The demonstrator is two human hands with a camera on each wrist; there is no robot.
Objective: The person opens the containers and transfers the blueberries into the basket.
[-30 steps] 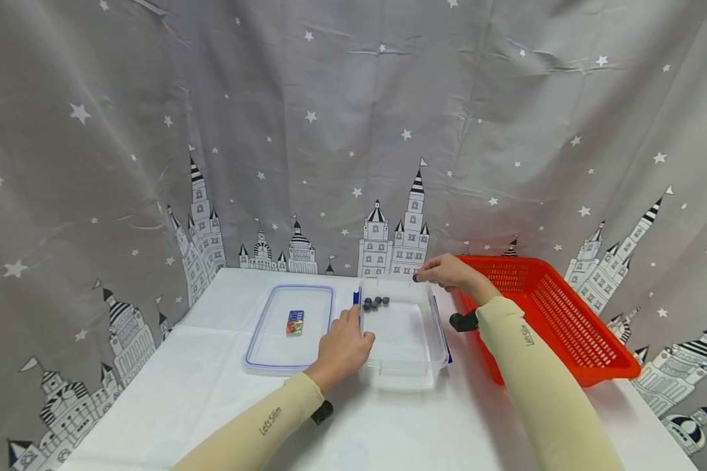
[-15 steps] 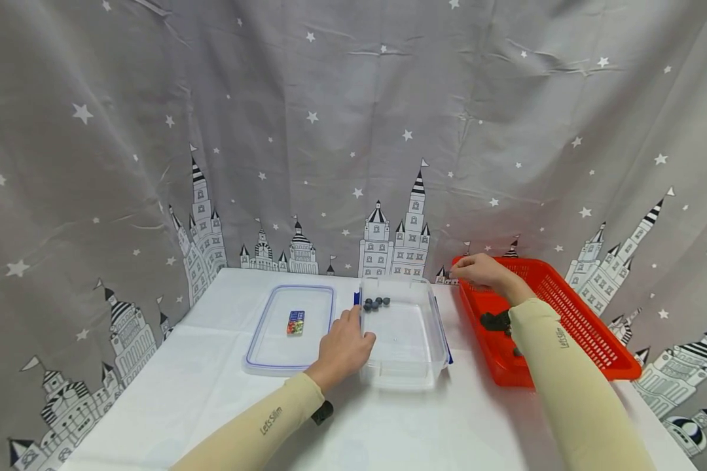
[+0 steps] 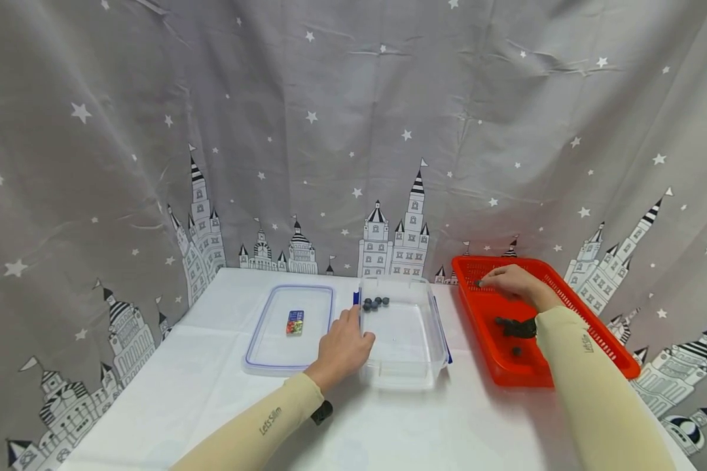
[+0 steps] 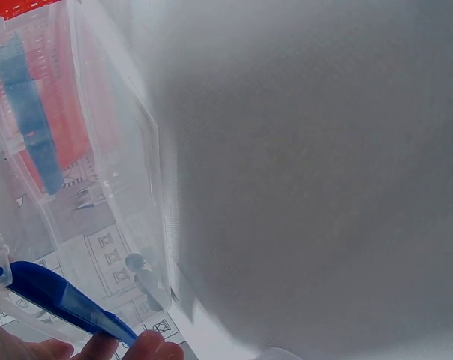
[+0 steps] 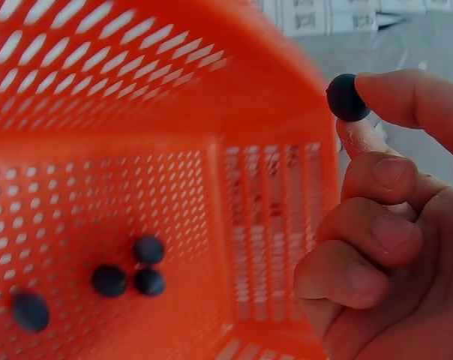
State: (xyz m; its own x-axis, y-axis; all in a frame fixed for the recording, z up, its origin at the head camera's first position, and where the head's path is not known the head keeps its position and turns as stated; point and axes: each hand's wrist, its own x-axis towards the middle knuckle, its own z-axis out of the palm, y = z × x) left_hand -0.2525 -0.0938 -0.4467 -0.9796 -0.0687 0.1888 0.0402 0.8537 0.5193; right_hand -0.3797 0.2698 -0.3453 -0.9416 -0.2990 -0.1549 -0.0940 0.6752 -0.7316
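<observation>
My right hand [image 3: 515, 282] is above the red basket. In the right wrist view its thumb and index finger pinch a blueberry [image 5: 348, 97] near the basket rim, with the other fingers curled in. Several more blueberries [image 5: 109, 280] lie on the basket floor. My left hand [image 3: 346, 343] holds the left side of a clear food container [image 3: 403, 333], its fingertips at the blue latch [image 4: 61, 296] in the left wrist view. Inside the container, several blueberries [image 3: 376, 304] sit grouped in the back left corner.
A clear lid [image 3: 265, 340] with a blue seal and a small printed label [image 3: 295, 322] lies left of the container. The red basket [image 3: 615, 366] stands at the right of the white table [image 3: 212, 392]. A grey curtain [image 3: 330, 131] with castle prints hangs behind.
From the back right of the container, my right hand has moved right and lowered over the red basket with the blueberry. The left hand and the container have stayed in place.
</observation>
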